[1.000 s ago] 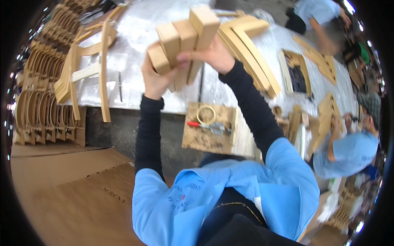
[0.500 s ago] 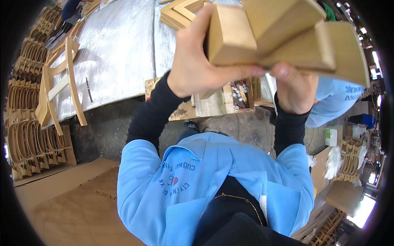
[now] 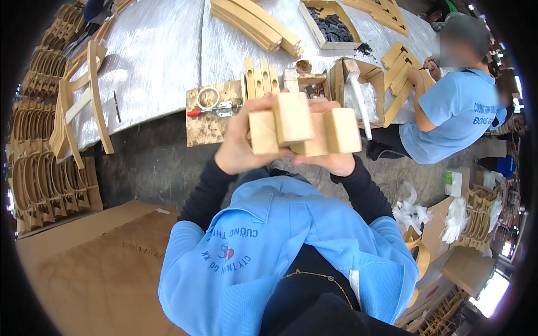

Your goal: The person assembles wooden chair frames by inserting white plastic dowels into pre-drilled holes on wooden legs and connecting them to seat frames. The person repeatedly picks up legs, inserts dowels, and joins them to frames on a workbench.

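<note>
i see l hand (image 3: 238, 147) & r hand (image 3: 334, 162) gripping pale square-ended wooden pcs (image 3: 294, 120), fingers curled round; red-handled silver metal clamp (image 3: 224, 108) nr l hand.

The wooden pieces (image 3: 292, 119) you hold look smooth and matt, pale on their end faces. Your shirt (image 3: 263, 210) is soft matt cloth, your cuffs (image 3: 203, 187) dark knit-looking fabric. Ahead of you, the table cover (image 3: 154, 59) shines like wrinkled plastic film. The board (image 3: 206, 133) is rough, stained wood; on it, the toggle clamp (image 3: 224, 108) gleams as bare metal (its red grip (image 3: 194, 113) looks like plastic). At your left, the cardboard (image 3: 106, 263) is brown, matt and papery.
</note>
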Demonstrator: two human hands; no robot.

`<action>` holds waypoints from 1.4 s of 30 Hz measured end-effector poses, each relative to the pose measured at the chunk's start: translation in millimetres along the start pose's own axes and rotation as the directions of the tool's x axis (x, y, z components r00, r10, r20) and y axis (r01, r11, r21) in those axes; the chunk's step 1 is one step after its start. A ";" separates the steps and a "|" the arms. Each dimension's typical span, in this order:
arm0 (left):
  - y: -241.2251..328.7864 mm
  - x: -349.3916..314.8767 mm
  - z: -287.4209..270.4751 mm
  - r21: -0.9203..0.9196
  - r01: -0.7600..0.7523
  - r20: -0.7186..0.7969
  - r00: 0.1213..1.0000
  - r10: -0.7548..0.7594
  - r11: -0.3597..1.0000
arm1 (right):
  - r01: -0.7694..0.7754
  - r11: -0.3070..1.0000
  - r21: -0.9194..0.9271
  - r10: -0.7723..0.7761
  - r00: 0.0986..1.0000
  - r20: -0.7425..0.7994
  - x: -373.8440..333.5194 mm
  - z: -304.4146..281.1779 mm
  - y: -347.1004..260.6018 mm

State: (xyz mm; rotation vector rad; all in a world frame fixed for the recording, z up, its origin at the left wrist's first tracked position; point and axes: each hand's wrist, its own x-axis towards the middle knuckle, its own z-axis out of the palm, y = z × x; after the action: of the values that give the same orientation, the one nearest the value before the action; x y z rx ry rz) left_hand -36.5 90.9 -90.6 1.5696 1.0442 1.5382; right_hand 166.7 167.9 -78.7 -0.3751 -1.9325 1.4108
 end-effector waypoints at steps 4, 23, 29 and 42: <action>14.3 7.6 -14.0 0.111 -0.100 0.039 0.995 0.096 0.989 | -0.031 0.995 0.094 0.033 0.999 -0.022 15.4 7.2 30.5; -77.5 -54.5 -87.9 0.063 0.016 -0.682 0.731 0.032 0.998 | 0.283 0.759 -0.586 -0.515 0.812 -0.275 38.7 36.1 -7.2; -277.6 -114.6 -202.5 0.135 0.972 -0.834 0.217 -0.507 0.193 | 0.290 0.944 -0.156 -0.314 0.656 -0.686 28.7 50.0 16.4; -282.3 -31.4 -162.3 0.189 0.449 -0.634 0.735 -0.241 0.873 | -0.506 0.852 0.131 0.394 0.457 -0.797 -20.1 8.1 214.4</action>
State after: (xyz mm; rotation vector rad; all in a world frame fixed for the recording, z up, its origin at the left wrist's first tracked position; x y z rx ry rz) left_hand -218.7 176.2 -348.5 0.9820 1.9260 1.6720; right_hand 139.6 228.0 -283.9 -1.4324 -1.1536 1.0862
